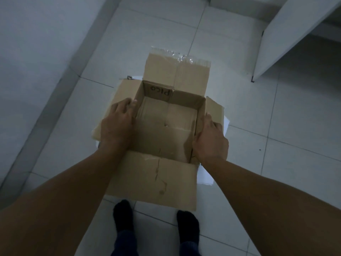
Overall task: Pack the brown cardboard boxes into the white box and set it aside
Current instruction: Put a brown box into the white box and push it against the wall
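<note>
1. The left hand [118,124] lies palm-down on the left rim of the brown cardboard box [166,130], its fingers curled over the top of the left wall and gripping it, fingertips just inside the opening.
2. The right hand [210,139] clasps the right rim in the same way, thumb toward the inside of the box, the other fingers wrapped over the outside of the wall.
3. Both bare forearms reach in from the bottom corners of the view and meet the box on opposite sides.
4. The box is plain brown corrugated card, open at the top and empty; a taped seam runs along its bottom.
5. All four flaps are folded outward: the near flap [156,178] lies toward the person's feet, the far flap [177,74] stands tilted away with crumpled clear tape on its edge.
6. The word "PICO" is printed upside-down on the far inner wall.
7. The opening faces straight up; its long axis runs from the person outward, slightly turned to the right.
8. The box sits inside a white box [204,174], of which only edges show beneath it, on the tiled floor [258,163].
9. Two feet in dark socks [123,215] stand just beside the near flap.
</note>
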